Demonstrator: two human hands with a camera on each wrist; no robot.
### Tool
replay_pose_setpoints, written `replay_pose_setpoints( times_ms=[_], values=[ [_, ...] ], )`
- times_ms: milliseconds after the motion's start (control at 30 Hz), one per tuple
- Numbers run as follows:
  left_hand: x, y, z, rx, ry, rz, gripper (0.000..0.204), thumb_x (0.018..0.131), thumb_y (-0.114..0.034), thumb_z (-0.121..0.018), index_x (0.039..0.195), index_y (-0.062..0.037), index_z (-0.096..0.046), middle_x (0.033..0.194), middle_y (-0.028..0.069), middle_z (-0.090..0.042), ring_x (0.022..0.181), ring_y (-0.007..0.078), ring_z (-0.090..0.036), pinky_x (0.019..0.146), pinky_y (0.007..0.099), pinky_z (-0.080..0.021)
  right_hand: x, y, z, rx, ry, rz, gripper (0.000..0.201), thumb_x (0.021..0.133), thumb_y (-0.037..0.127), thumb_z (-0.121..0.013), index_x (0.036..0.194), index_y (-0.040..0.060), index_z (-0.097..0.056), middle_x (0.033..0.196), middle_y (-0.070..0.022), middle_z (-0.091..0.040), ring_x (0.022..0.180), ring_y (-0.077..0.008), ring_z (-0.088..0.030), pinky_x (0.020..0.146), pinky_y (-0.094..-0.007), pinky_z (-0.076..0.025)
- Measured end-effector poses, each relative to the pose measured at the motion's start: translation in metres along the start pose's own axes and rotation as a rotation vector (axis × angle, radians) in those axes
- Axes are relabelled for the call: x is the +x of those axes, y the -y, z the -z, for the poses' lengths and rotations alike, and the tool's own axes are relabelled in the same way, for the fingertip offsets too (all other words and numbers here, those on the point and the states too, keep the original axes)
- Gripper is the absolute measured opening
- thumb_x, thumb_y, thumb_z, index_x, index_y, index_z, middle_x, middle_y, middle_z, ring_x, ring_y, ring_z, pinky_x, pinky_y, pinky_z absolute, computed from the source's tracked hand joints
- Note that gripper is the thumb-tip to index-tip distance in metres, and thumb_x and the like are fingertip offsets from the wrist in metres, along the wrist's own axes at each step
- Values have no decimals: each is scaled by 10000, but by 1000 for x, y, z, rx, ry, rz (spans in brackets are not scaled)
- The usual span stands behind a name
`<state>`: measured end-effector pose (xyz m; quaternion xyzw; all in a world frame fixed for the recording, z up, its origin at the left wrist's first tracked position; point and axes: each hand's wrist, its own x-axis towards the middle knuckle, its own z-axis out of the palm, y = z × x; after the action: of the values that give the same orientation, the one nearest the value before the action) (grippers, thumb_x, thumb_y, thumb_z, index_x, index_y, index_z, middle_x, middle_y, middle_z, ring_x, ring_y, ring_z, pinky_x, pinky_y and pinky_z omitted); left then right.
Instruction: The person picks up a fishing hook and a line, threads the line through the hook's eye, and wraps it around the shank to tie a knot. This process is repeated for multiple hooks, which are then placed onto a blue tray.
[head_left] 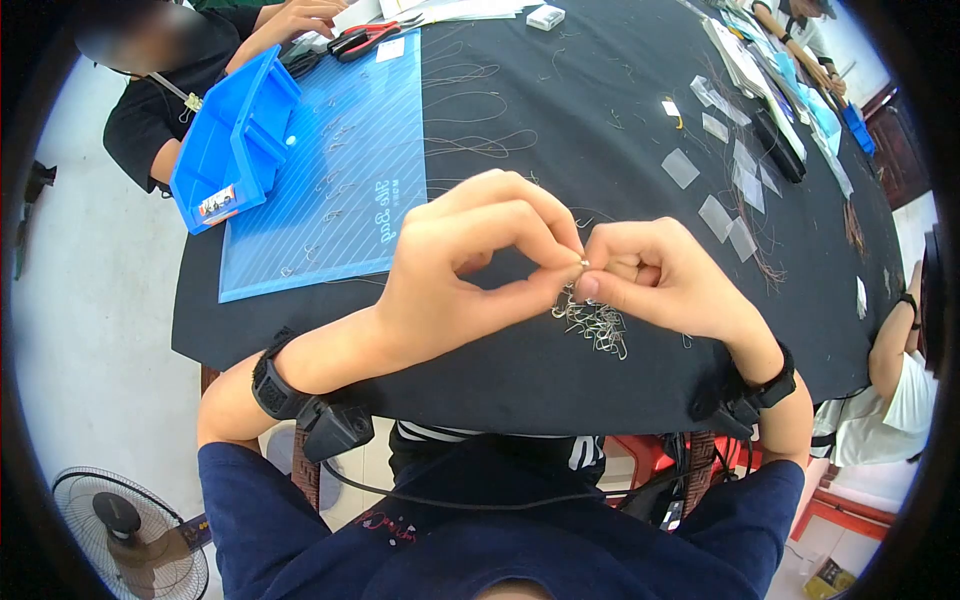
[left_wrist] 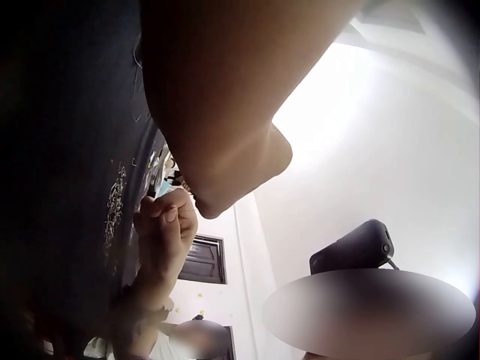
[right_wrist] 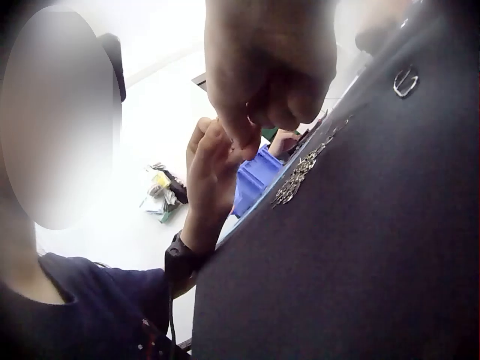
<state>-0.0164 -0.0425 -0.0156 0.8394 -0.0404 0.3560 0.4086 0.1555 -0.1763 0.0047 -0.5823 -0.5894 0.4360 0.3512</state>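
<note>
In the head view my left hand [head_left: 470,265] and right hand [head_left: 675,280] meet fingertip to fingertip above the table. Between the thumbs and forefingers they pinch a tiny shiny metal piece [head_left: 584,264], mostly covered by the fingertips. Just below lies a pile of small silvery fish hooks [head_left: 598,328], also visible in the right wrist view as a heap of hooks [right_wrist: 298,178]. A lone hook [right_wrist: 406,81] lies apart from that heap. The left wrist view shows my left forearm and hand [left_wrist: 232,157] close up, with the right hand's fingers curled.
Left on the black-covered table [head_left: 520,390] lies a blue file bag [head_left: 350,215] bearing hooks with looped lines. A blue bin [head_left: 240,140] and red-handled pliers [head_left: 365,40] sit on it. Clear plastic squares [head_left: 680,168] lie at right. Other people sit around the table.
</note>
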Motion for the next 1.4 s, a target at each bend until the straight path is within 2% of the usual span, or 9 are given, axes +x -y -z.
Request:
replay_pose_setpoints(
  times_ms=[133, 233, 433, 533, 733, 867, 967, 1167, 1400],
  values=[
    [1, 1, 2, 107, -37, 13, 163, 670, 68, -710, 740, -71, -662, 861, 13, -650, 630, 20, -486, 460, 162, -285, -3, 2, -5, 11, 1, -6, 112, 865, 112, -633, 801, 27, -599, 497, 59, -357, 472, -27, -273, 446, -242, -210],
    [1, 2, 2, 137, -42, 6, 162, 662, 64, -712, 736, -72, -661, 857, 9, -650, 642, 28, -497, 454, 167, -287, -5, 4, -6, -63, 9, 73, 74, 849, 81, -629, 798, 36, -599, 483, 43, -338, 454, -37, -266, 441, -246, -210],
    [0, 9, -1, 206, -38, -120, 162, 637, 55, -721, 729, -58, -650, 843, 38, -647, 676, 119, -545, 529, 228, -382, -8, 9, -11, -100, -51, 166, 59, 821, 43, -633, 789, 40, -585, 476, 26, -298, 440, -48, -248, 436, -252, -204],
    [0, 6, -2, 207, 3, -94, 163, 621, 44, -725, 722, -57, -648, 836, 42, -646, 684, 155, -554, 569, 259, -409, -9, 7, -8, -89, -79, 195, 56, 814, 34, -633, 788, 40, -584, 477, 34, -293, 442, -39, -239, 438, -244, -202],
    [-1, 7, -7, 248, 80, -242, 184, 579, -17, -765, 714, -80, -657, 821, 10, -648, 605, 151, -482, 517, 250, -371, -6, 4, -4, -70, -244, 196, 67, 825, 38, -613, 777, 36, -567, 507, 66, -319, 470, -15, -248, 448, -222, -197],
    [-1, 5, -6, 235, 71, -307, 194, 578, -29, -779, 720, -93, -665, 827, 3, -662, 579, 134, -438, 499, 241, -341, -1, -4, -5, -95, -306, 219, 64, 830, 47, -614, 788, 23, -572, 527, 66, -307, 495, -16, -257, 455, -216, -203],
    [-1, 2, -3, 208, 54, -334, 200, 582, -18, -784, 729, -95, -672, 841, 10, -673, 580, 126, -433, 502, 238, -325, 0, -4, -5, -117, -300, 145, 61, 834, 59, -623, 794, 28, -588, 523, 56, -283, 496, -27, -252, 454, -227, -206],
    [2, -1, 2, 160, -21, -304, 218, 587, 28, -769, 754, -77, -676, 847, 49, -677, 611, 129, -486, 537, 245, -333, -2, -2, -7, -165, -185, 165, 58, 827, 76, -647, 806, 37, -609, 494, 36, -254, 468, -55, -238, 449, -246, -212],
    [4, 1, 4, 246, -62, -235, 206, 588, 29, -758, 739, -66, -657, 835, 64, -668, 648, 152, -539, 575, 248, -376, -7, 4, -14, -159, -106, 215, 44, 808, 57, -656, 805, 44, -614, 462, 18, -315, 423, -59, -268, 426, -258, -225]
  ],
)
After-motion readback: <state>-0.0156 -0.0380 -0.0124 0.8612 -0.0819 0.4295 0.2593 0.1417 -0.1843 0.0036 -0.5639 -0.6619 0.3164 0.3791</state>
